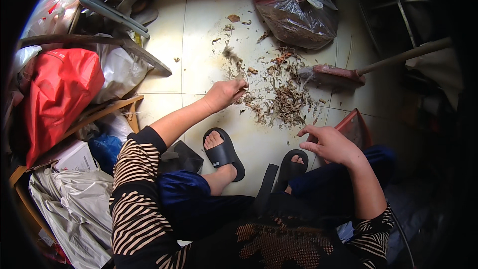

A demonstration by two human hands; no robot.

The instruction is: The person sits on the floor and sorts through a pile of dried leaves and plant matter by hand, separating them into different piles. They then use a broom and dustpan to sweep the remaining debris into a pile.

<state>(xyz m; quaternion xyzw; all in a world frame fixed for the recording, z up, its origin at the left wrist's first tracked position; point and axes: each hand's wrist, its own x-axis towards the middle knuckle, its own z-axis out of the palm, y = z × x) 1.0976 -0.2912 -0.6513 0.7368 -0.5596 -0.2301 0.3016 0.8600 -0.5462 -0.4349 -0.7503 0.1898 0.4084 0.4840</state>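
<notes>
My left hand (226,95) is low over the tiled floor, thumb and fingers drawn together at the left side of a heap of dry leaf debris (287,104). A wispy grey clump of dust and fluff (233,56) trails down towards its fingertips; whether they grip it is unclear. To the right, my right hand (328,144) hovers with its fingers bent and apart, holding nothing. It is just in front of a red dustpan (354,129), which it and the forearm partly cover. A broom (336,74) with a pinkish head rests its bristles against the heap's right edge.
A knotted clear plastic bag (298,18) full of brown matter stands beyond the heap. On the left crowd a red bag (63,93), a white bag (119,71), a wooden frame (104,116) and a grey plastic sheet (71,209). Black slippers (224,153) are on my feet.
</notes>
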